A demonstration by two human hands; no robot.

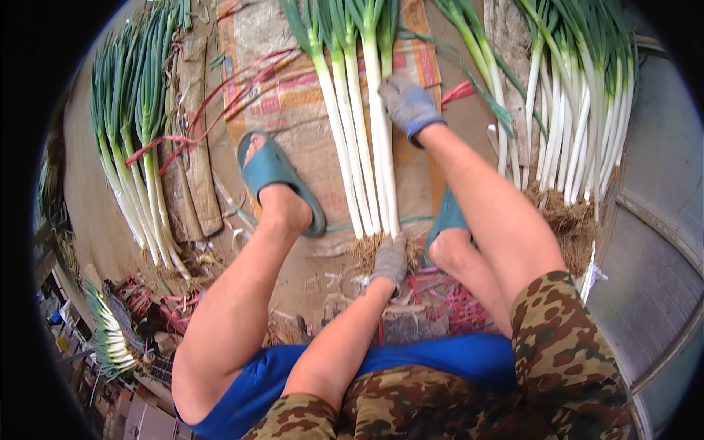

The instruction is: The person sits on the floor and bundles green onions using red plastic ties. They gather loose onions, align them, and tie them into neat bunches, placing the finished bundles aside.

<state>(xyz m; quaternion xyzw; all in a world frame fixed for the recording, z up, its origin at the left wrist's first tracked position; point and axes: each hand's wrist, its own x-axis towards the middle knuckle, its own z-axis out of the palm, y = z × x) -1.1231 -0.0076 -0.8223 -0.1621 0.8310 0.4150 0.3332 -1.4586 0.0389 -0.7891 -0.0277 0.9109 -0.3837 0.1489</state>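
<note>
Several long green onions point(356, 137) lie side by side on a flattened woven sack point(269, 99), leaves away from me and roots toward me. My left hand point(391, 258), in a grey glove, is at the root end of the rightmost stalks; whether its fingers grip them cannot be told. My right hand point(410, 104), in a blue-grey glove, touches the right side of the same onions higher up, where white turns to green. Its fingertips are partly hidden against the stalk. At the left lies a bundle of green onions point(129, 132) with red twine point(179, 142) around it.
A large pile of green onions point(572, 121) lies at the right beside a metal-framed panel point(654, 231). My feet in teal slides point(280, 176) flank the sack. Tangled red twine point(456, 302) lies near my seat. More onions point(113, 341) are at the lower left.
</note>
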